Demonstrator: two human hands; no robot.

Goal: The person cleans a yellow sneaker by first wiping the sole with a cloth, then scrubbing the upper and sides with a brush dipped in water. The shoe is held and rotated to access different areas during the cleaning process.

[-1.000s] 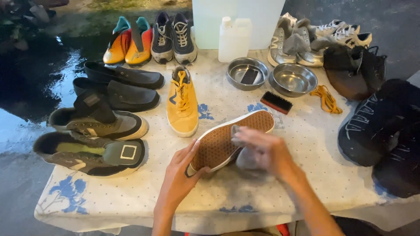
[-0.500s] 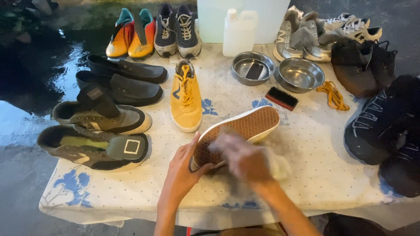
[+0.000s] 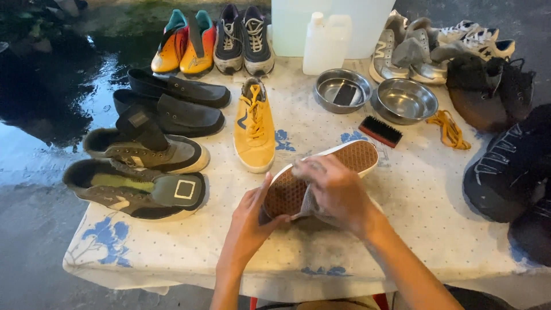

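We grip the upturned shoe (image 3: 321,175) firmly with our left hand (image 3: 251,221) while our right hand (image 3: 338,192), clutching a grey cloth (image 3: 313,205), presses evenly along its sole.

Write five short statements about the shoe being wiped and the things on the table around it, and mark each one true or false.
1. The left hand steadies the shoe at its near end. True.
2. The shoe lies sole down on the tablecloth. False: its brown waffle sole faces up.
3. The right hand presses a grey cloth against the sole. True.
4. The black brush sits inside one of the metal bowls. False: it lies on the cloth in front of them.
5. The yellow sneaker has no laces. False: it is laced; loose yellow laces lie separately, right of the brush.
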